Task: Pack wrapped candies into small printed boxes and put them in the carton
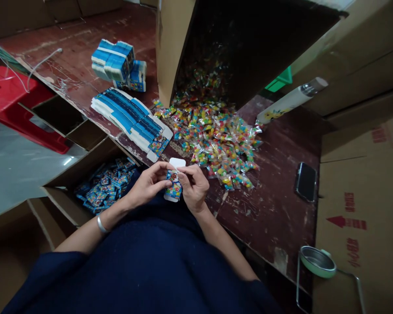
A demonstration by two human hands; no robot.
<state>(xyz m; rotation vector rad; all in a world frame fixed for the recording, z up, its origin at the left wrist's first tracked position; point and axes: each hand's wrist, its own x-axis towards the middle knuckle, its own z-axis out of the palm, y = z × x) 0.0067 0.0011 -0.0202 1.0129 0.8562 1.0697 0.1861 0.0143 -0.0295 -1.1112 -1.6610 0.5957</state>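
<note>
A small blue printed candy box (174, 186) with white end flaps is held close to my body at the table's front edge. My left hand (150, 179) grips its left side between thumb and fingers. At its upper right, the thumb and fingers of my right hand (194, 185) pinch near the raised white flap. Whether anything sits inside the box is hidden. Just beyond my hands lies a fanned row of flat blue cartons (127, 117). To the right of that row spreads a heap of clear packets of colourful candies (212, 135).
Banded carton stacks (113, 59) stand farther back on the table. A tipped cardboard box (167, 52) spills the packets. Below left, an open box (65, 205) holds many blue boxes (106, 185). A flask (290, 102), a phone (306, 182) and a red stool (16, 93) are around.
</note>
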